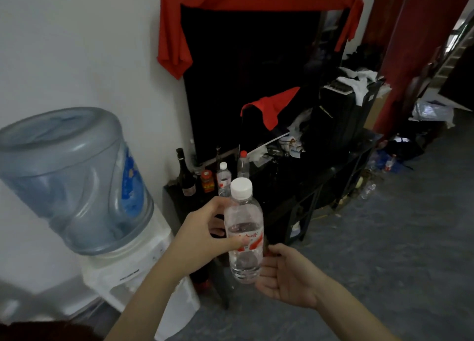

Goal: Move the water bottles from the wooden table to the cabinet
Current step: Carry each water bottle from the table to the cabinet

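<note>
Clear water bottle [244, 234] upright in your left hand [205, 234] | right hand [288, 274] open beside its base | cabinet [295, 186] straight ahead.

Water dispenser [123, 271] with inverted blue jug [74, 179] stands at left; red cloth [177, 45] drapes far dark screen [246, 79].

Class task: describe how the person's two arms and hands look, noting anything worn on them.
Both forearms are bare up to the frame's edge; no sleeves show. The left hand and right hand wear no gloves, and no rings, watch or bracelets are visible. Nails are short and unpainted where visible.
</note>
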